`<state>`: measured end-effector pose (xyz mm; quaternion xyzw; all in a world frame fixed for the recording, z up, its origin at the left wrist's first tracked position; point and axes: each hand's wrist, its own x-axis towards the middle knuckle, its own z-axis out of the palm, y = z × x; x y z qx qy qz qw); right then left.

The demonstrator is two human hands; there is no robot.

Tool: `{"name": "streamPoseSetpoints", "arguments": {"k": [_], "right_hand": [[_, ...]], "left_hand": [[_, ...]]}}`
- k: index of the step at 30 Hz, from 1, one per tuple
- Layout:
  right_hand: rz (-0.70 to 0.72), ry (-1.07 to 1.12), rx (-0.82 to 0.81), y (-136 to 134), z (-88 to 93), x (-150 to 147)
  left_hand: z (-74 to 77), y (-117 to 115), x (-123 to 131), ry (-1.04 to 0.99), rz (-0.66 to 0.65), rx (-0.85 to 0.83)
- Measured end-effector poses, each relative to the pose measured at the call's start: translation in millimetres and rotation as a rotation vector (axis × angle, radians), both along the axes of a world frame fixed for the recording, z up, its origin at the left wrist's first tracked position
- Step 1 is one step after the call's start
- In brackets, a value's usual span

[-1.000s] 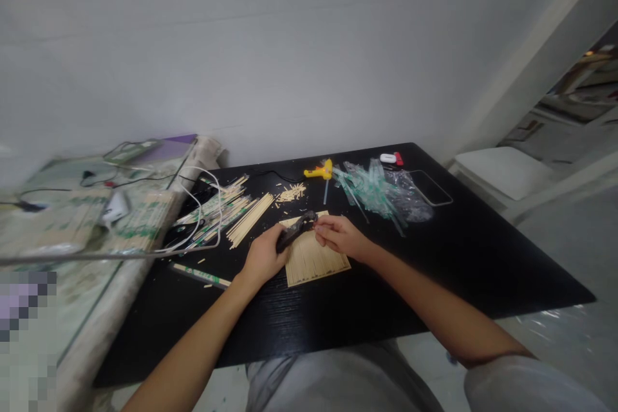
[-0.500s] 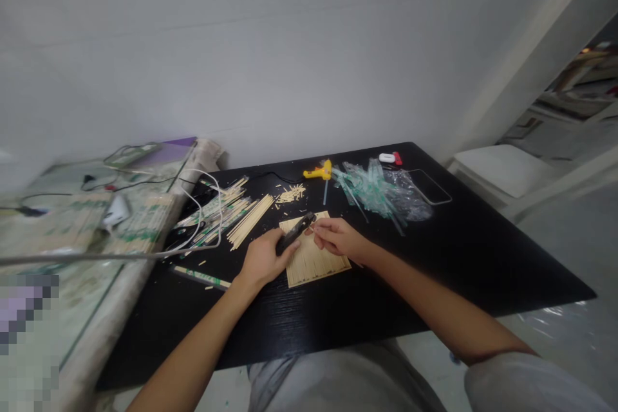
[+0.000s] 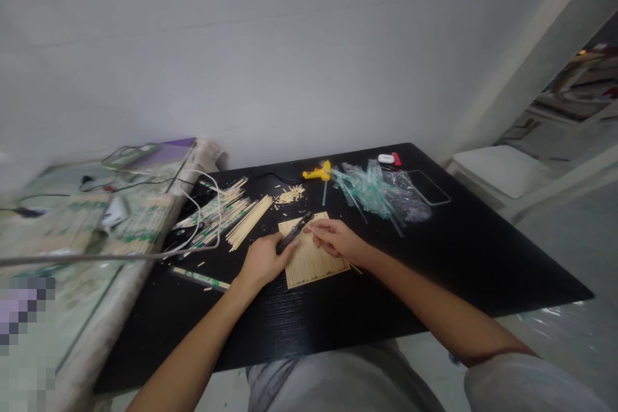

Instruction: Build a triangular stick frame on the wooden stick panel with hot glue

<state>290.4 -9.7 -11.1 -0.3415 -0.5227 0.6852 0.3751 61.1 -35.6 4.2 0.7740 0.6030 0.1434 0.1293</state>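
My left hand (image 3: pixel 264 261) is closed around the dark handles of a pair of cutters (image 3: pixel 293 232), whose jaws point up and right over a flat mat of joined bamboo sticks (image 3: pixel 313 260) on the black table (image 3: pixel 434 257). My right hand (image 3: pixel 338 239) is closed in a pinch on a thin bamboo stick beside the jaws; the stick's end shows past my wrist. Both hands rest over the mat.
Loose bamboo sticks (image 3: pixel 248 220) and wrapped chopsticks (image 3: pixel 217 209) lie left of the mat, with short offcuts (image 3: pixel 291 194) behind. A yellow glue gun (image 3: pixel 317 172), empty plastic wrappers (image 3: pixel 381 192), a phone (image 3: pixel 429 187), white cable (image 3: pixel 203 219) and a cluttered side surface (image 3: pixel 72 225) surround them.
The cutters have dropped lower and flatter over the mat. My right hand has slid slightly down and left with the stick.
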Motion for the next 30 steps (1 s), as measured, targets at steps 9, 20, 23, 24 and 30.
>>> {"name": "streamPoseSetpoints", "arguments": {"k": [9,20,23,24,30], "right_hand": [[-0.045,-0.024,-0.057,0.8,-3.4,-4.1],[-0.068,-0.015,-0.154,2.8,-9.3,-7.4],[-0.080,-0.011,-0.165,3.6,-12.0,-7.5],[-0.084,-0.009,-0.172,3.9,-12.6,-7.3],[-0.100,0.014,-0.190,4.7,-13.3,-7.2]], "left_hand": [[4.2,-1.2,3.6,0.024,0.018,-0.116],[1.7,1.6,0.9,0.067,0.022,-0.124],[0.6,4.5,-2.2,0.080,0.043,-0.090],[0.2,5.7,-3.4,0.094,0.055,-0.075],[0.4,7.3,-5.5,0.192,0.121,-0.005]]}}
